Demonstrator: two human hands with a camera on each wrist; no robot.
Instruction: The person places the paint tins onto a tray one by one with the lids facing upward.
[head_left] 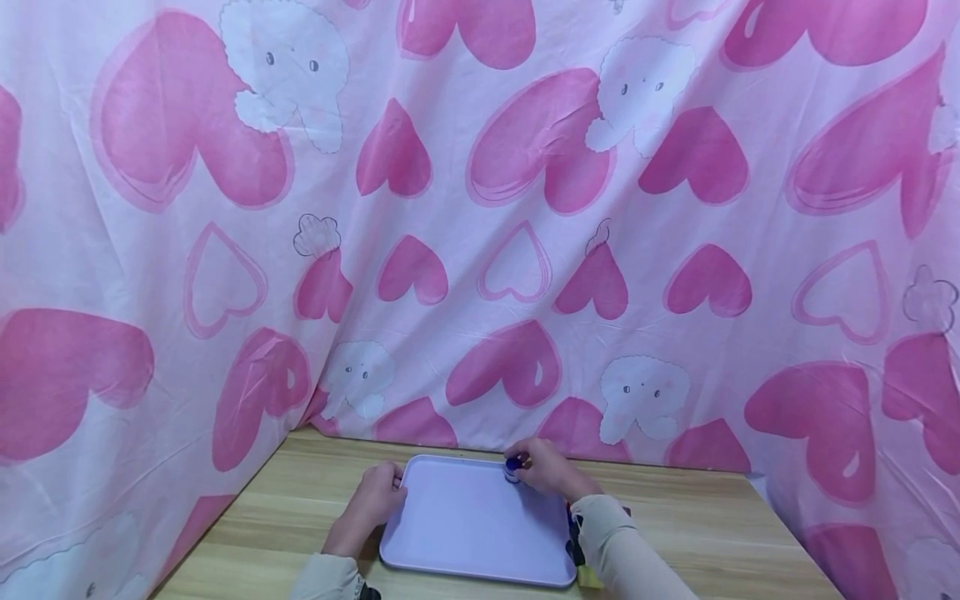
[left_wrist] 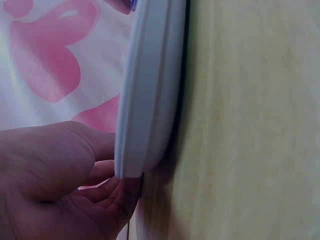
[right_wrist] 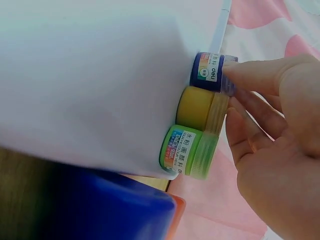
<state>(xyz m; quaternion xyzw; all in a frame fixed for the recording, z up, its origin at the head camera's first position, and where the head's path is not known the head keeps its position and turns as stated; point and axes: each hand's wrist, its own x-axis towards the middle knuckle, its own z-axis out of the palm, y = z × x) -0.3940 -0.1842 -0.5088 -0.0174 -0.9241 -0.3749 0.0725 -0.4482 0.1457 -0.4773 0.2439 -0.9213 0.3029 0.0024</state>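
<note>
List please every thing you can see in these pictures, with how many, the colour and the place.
tray: 1, pale lilac, on the table, centre.
paint pots: 3, standing in a row at the tray's far right corner: blue pot, yellow pot, green pot.
table: 1, light wood, under the tray.
cloth backdrop: 1, pink hearts and white animals, behind and beside the table.
blue and orange thing: 1, blurred, low in the right wrist view; cannot tell what.
left hand: grips the tray's left edge.
right hand: fingertips on the blue pot.
sleeves: 2, beige.
</note>
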